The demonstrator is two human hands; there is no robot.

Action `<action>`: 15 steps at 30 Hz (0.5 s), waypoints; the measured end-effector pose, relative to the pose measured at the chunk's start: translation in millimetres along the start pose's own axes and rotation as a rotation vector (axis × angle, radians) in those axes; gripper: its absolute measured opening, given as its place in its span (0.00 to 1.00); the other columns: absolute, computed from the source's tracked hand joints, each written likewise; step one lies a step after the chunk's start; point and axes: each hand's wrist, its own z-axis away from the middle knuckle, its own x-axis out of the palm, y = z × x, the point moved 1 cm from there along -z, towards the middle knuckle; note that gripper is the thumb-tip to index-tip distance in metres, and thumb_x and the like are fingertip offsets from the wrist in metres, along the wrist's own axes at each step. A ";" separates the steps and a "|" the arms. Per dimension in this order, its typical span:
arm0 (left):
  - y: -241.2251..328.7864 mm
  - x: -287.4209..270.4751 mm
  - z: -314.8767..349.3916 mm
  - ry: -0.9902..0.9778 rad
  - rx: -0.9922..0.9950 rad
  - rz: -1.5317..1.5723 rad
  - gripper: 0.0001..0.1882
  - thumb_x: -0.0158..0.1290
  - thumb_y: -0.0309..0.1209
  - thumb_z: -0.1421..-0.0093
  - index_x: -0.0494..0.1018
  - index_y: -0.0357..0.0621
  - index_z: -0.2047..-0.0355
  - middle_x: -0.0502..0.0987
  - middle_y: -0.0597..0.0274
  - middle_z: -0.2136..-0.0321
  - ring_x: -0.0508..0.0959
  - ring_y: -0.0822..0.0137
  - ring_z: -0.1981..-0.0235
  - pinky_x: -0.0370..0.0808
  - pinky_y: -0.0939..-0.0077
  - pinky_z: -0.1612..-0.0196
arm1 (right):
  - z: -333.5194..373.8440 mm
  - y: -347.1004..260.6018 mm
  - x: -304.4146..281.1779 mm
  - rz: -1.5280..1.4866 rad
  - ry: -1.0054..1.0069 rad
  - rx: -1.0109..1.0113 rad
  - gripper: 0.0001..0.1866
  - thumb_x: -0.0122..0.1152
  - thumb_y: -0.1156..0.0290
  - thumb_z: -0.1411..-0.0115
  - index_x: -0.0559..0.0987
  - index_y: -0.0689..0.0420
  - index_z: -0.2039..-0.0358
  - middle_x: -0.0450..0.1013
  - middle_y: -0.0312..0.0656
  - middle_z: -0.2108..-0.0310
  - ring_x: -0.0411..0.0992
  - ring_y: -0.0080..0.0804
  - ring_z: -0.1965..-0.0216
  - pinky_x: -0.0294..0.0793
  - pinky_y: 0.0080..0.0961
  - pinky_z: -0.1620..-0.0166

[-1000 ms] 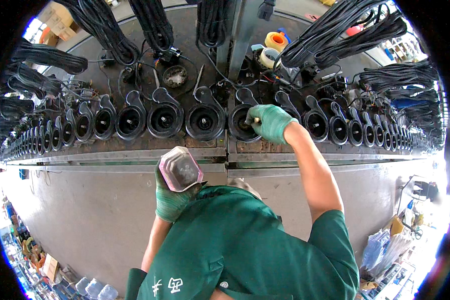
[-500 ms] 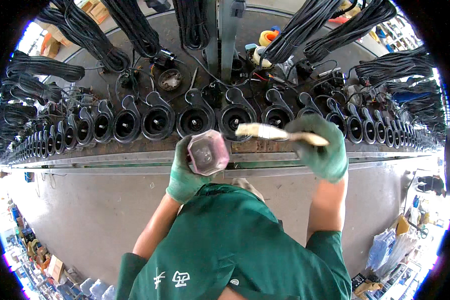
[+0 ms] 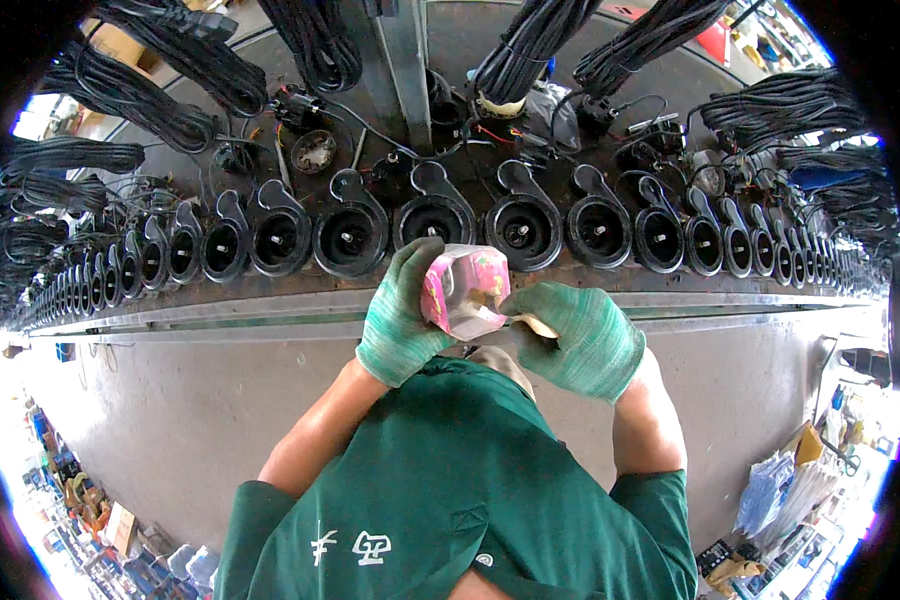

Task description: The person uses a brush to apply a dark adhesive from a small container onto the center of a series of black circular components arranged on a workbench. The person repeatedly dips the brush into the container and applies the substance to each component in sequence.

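My left hand (image 3: 402,320), in a green knit glove, grips a small pink and silver cup (image 3: 462,290) held up in front of my chest. My right hand (image 3: 580,335), gloved the same way, holds a pale stick or brush (image 3: 530,323) whose tip dips into the cup's open mouth. Just beyond both hands a long row of black round housings (image 3: 430,220) stands on a metal rail (image 3: 220,310), each with a hollow centre.
Bundles of black cables (image 3: 530,40) hang above the row, left and right. A grey floor (image 3: 150,420) lies below the rail. Bags and boxes (image 3: 780,490) crowd the lower right, small items the lower left.
My right hand left the black housing, swung the stick across, and now dips it into the cup. My left hand raised the cup from chest height toward the row.
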 end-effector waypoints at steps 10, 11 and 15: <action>18.2 29.2 -9.3 0.022 -0.033 -0.065 0.56 0.81 0.31 0.62 0.60 0.43 0.34 0.70 0.53 0.41 0.74 0.55 0.42 0.75 0.62 0.38 | 22.9 32.3 -31.1 -0.083 0.058 -0.024 0.17 0.67 0.81 0.49 0.82 0.58 0.57 0.81 0.46 0.65 0.81 0.46 0.65 0.80 0.34 0.62; 17.8 32.0 -9.3 0.031 -0.039 -0.052 0.56 0.81 0.31 0.62 0.60 0.44 0.34 0.70 0.53 0.41 0.74 0.56 0.42 0.75 0.62 0.38 | 25.7 36.8 -33.7 -0.110 0.094 -0.032 0.16 0.66 0.81 0.49 0.82 0.59 0.58 0.81 0.46 0.66 0.82 0.43 0.66 0.80 0.33 0.63; 8.2 46.7 -6.1 0.089 -0.260 0.189 0.58 0.80 0.28 0.59 0.54 0.47 0.32 0.68 0.58 0.39 0.73 0.62 0.39 0.75 0.65 0.36 | 41.6 53.4 -48.9 -0.525 0.133 0.249 0.13 0.61 0.80 0.42 0.80 0.62 0.56 0.81 0.44 0.68 0.82 0.33 0.71 0.80 0.27 0.68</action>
